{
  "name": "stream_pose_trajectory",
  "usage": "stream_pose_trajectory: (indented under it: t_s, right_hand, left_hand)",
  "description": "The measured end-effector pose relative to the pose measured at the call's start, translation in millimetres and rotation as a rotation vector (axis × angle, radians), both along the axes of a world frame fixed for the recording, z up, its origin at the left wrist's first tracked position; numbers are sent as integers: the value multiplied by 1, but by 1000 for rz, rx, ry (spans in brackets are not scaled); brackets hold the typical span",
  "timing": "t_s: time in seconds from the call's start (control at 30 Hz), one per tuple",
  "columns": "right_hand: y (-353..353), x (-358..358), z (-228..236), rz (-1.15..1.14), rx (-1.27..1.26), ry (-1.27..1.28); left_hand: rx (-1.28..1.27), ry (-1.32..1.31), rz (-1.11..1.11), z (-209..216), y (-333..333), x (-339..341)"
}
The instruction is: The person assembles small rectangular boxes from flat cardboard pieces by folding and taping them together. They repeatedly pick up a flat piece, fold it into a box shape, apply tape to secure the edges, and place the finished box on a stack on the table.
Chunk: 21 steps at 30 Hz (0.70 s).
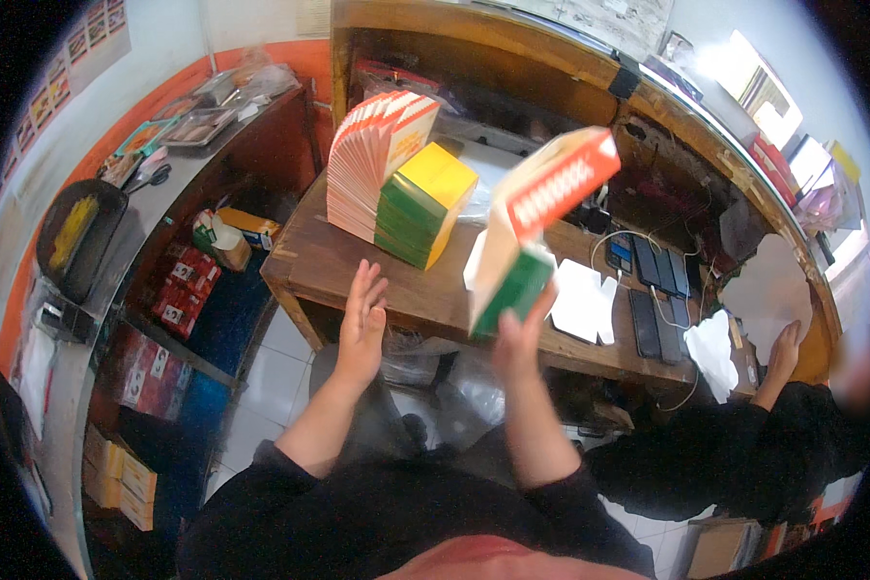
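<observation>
My right hand [520, 340] grips the lower green part of a paper carton [524, 208]. It is tilted over the desk, with a beige side and a red and white band, and it is blurred by motion. My left hand [358, 327] is raised in front of the desk edge with its fingers stretched out and nothing in it. Beyond that hand, on the wooden desk [304, 217], stands a fanned stack of flat red and white cartons [369, 169]. Against it leans a green and yellow stack of cartons [425, 205].
White die-cut card [582, 300] lies right of the carton. Several phones [659, 273] with cables lie farther right, near crumpled white paper [712, 353]. Another person's hand [783, 360] reaches in at the right. At left, a shelf counter [179, 184] holds trays and scissors [155, 178].
</observation>
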State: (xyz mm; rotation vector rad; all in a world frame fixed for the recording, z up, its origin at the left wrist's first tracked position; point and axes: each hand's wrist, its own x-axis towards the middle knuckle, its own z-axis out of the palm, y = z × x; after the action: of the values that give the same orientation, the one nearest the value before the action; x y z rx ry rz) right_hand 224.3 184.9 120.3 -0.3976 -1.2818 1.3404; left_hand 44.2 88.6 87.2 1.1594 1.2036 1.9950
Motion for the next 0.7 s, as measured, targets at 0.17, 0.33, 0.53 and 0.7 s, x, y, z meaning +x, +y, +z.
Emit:
stream_pose_trajectory:
  t_s: [0.17, 0.33, 0.53, 0.7]
  right_hand:
    - [98, -53, 83, -443, 700, -901]
    - [117, -95, 119, -403, 844, -1254]
    - [121, -116, 87, -277, 693, -1383]
    - [152, -117, 28, -449, 642, -820]
  left_hand:
    - [-289, 189, -55, -57, -32, -20]
    - [-505, 175, -217, -89, -86, 0]
    - [-463, 220, -444, -84, -71, 23]
    - [-261, 42, -680, -60, -22, 101]
